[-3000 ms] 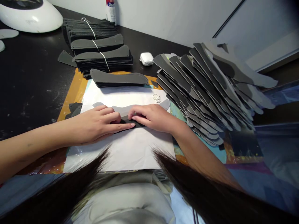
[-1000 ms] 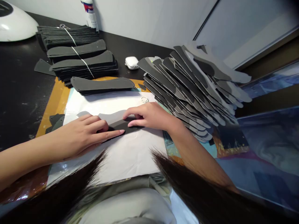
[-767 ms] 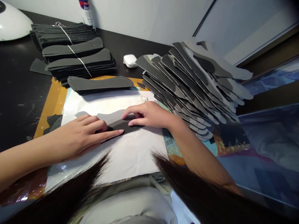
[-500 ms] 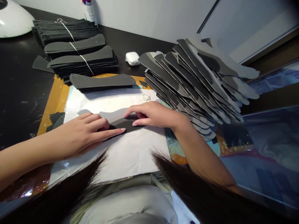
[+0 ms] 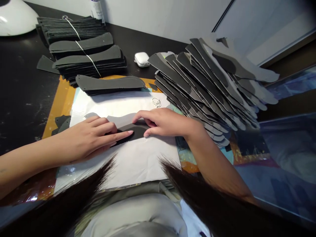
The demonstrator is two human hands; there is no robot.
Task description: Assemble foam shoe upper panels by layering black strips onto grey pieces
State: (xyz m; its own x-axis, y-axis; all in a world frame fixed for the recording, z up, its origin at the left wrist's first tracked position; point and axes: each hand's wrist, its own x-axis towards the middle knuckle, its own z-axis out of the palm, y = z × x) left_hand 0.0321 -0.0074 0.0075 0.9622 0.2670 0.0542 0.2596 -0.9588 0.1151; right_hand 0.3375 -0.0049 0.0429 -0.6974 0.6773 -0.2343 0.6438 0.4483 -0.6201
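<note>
A dark, curved flat piece lies over a light grey curved piece on white paper. My left hand rests flat across their left part, its index finger stretched along the dark piece. The other fingers cover much of that end. From the right, my right hand touches the same pair. Its index fingertip is at the dark piece's upper edge and its thumb at the lower edge, with a gap between them. The right end of the pieces is hidden under this hand.
Behind the paper are stacks of dark curved pieces, some tied with white string. A fanned pile of grey-and-black pieces occupies the right. A small white case, a loose white string and a spray can stand or lie farther back.
My right thumb has shifted slightly toward me, to the dark piece's near edge. My left index fingertip has moved a little away from me. The whole view has tilted slightly.
</note>
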